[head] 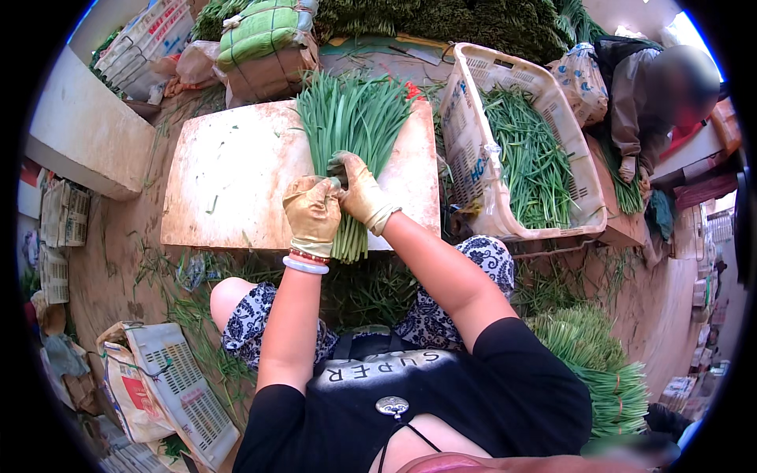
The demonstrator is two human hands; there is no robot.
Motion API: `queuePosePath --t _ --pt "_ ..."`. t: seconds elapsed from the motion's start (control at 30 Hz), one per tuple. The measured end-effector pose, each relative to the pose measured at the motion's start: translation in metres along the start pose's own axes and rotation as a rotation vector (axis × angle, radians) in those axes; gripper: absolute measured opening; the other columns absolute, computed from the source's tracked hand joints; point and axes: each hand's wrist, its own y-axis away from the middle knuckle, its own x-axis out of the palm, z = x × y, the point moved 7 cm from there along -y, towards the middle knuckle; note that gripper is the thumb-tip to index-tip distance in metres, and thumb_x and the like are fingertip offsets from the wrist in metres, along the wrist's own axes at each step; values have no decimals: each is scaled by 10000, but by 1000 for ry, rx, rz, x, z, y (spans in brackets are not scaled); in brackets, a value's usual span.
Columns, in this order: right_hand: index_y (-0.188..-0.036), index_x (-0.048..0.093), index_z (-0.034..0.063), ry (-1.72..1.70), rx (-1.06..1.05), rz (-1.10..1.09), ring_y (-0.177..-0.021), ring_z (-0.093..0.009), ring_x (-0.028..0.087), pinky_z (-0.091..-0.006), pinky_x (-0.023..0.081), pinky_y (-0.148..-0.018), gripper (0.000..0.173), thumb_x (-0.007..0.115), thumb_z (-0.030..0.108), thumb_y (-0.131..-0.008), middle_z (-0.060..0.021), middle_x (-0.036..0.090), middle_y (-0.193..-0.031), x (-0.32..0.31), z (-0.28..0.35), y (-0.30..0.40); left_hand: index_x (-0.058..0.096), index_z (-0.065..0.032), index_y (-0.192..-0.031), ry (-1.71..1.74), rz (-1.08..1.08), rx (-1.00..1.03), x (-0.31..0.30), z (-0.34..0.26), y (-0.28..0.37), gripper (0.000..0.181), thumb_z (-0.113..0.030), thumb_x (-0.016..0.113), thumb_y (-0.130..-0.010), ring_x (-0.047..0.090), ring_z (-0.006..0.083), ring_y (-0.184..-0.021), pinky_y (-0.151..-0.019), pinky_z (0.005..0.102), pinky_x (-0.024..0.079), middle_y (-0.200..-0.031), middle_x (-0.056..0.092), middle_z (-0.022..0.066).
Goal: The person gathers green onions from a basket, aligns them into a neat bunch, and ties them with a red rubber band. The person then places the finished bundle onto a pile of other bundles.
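A large bunch of long green leafy stalks (355,124), which look like garlic chives, lies on a worn pale board (236,177) in front of me. The leaves fan out away from me and the pale cut ends stick out over the board's near edge. My left hand (313,207), in a yellowish glove, is closed at the left side of the bunch's narrow part. My right hand (362,192), gloved too, wraps the bunch from the right and above. The fingertips of both meet at its middle; whether they hold a tie there is hidden.
A white plastic crate (591,219) of loose stalks stands right of the board, with a co-worker (633,112) beyond it. Tied bundles (615,396) are stacked at my lower right. A wrapped green bale (260,35) and a knife (417,54) lie beyond the board.
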Motion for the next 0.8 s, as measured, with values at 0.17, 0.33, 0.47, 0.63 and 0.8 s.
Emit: queuePosePath --t 0.17,0.33,0.47,0.63,0.8 --pt "-996 517 4 123 -23 -81 -917 -309 553 -372 450 -809 366 681 111 -686 -179 542 -971 -8 -8 -1 635 -28 -702 141 13 -62 9 -1 -8 28 -18 618 -682 570 274 -638 -601 350 447 -671 596 106" --pt "-825 601 23 321 -64 39 -890 -314 567 -388 451 -803 220 699 138 -665 -166 583 -891 -25 19 6 641 -35 -706 213 159 -104 13 12 -17 33 -65 630 -713 577 268 -683 -639 348 452 -705 607 96" --pt "-852 614 5 -240 224 8 -732 -194 575 -308 465 -665 187 686 128 -731 -79 616 -840 -27 -18 21 604 -66 -1033 434 390 95 38 -10 -29 373 -151 699 -682 580 261 -783 -759 330 458 -866 607 129" --pt "-906 629 -1 -739 468 -61 -582 -71 508 -207 410 -546 138 620 104 -816 -34 613 -708 -39 -42 31 455 -125 -1255 -109 944 -53 77 7 -4 857 -395 793 -516 495 289 -1064 -1014 366 293 -1077 581 116" --pt "-814 616 42 -810 607 -170 -505 -66 474 -182 380 -513 98 594 134 -836 -13 588 -630 -68 -47 49 510 -168 -1206 -76 970 -59 75 17 -7 721 -385 747 -561 438 291 -1153 -1044 384 236 -1148 558 91"
